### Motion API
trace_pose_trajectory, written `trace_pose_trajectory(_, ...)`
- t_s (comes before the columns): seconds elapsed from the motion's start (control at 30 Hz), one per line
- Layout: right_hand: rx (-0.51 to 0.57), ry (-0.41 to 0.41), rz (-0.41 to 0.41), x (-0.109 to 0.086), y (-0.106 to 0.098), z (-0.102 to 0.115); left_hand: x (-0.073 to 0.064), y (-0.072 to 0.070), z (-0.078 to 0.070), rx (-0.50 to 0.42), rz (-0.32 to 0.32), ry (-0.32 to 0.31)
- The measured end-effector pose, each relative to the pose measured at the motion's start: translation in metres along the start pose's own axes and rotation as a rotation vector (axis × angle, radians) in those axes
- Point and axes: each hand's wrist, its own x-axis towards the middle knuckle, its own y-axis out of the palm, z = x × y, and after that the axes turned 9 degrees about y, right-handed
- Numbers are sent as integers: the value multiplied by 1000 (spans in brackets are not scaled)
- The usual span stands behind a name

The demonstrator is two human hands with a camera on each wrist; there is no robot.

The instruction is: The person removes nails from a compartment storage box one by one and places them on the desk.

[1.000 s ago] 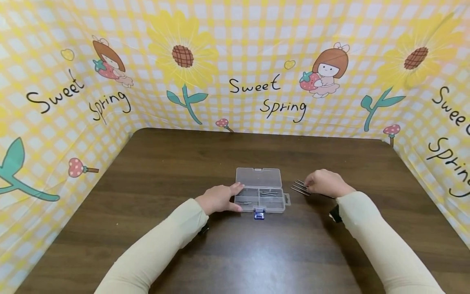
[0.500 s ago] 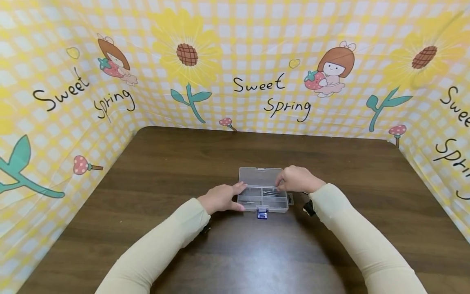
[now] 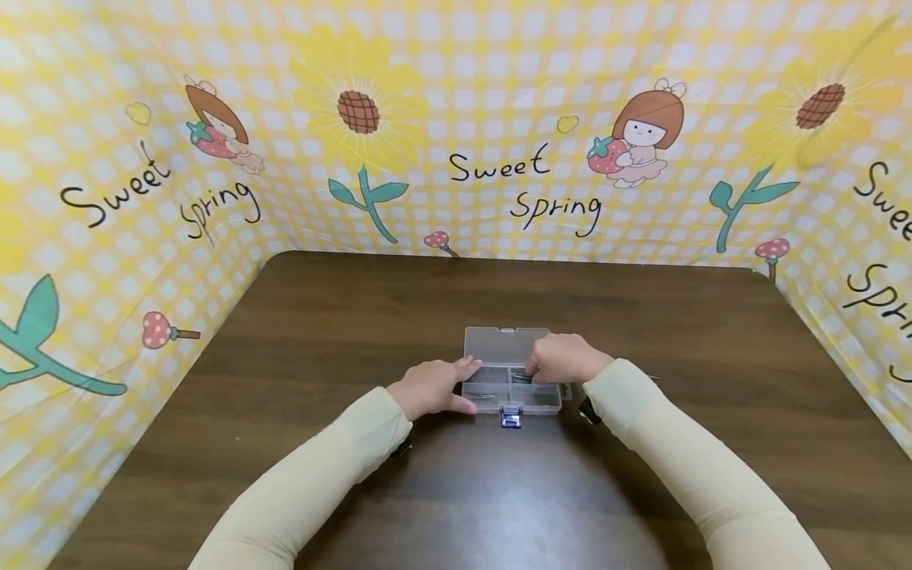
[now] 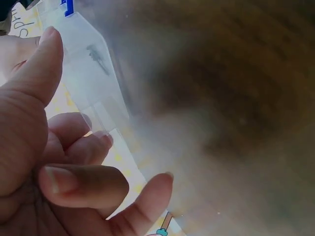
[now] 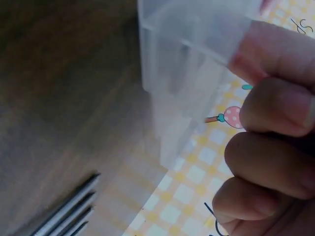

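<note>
Head view: the clear box (image 3: 537, 410) sits inside the far edge of the tabletop (image 3: 356, 301); the left hand (image 3: 429, 386), fingers spread, contacts its left end—presumably bracing it—and the right hand (image 3: 568, 358) reaches in at its far-right corner. Left wrist view: nothing enclosed. Right wrist view: fingers curled, tips hidden—grip indeterminable; loose rods (image 5: 66, 205) cut off.

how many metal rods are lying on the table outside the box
4 metal rods show side by side on the table, one below another at the right wrist view's lower left; more may be hidden or out of frame.
</note>
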Motion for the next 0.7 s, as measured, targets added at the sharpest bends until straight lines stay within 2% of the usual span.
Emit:
trace_pose_trajectory(0.2,-53,-7,-38,4,6,5,-2,1,1,-13,-4,-1)
trace_pose_trajectory(0.37,-104,-10,-72,4,4,9,-1,-1,0,-23,-20,16)
trace_pose_trajectory(0.7,-120,-51,-85,3,3,9,0,-1,1,-52,-38,30)
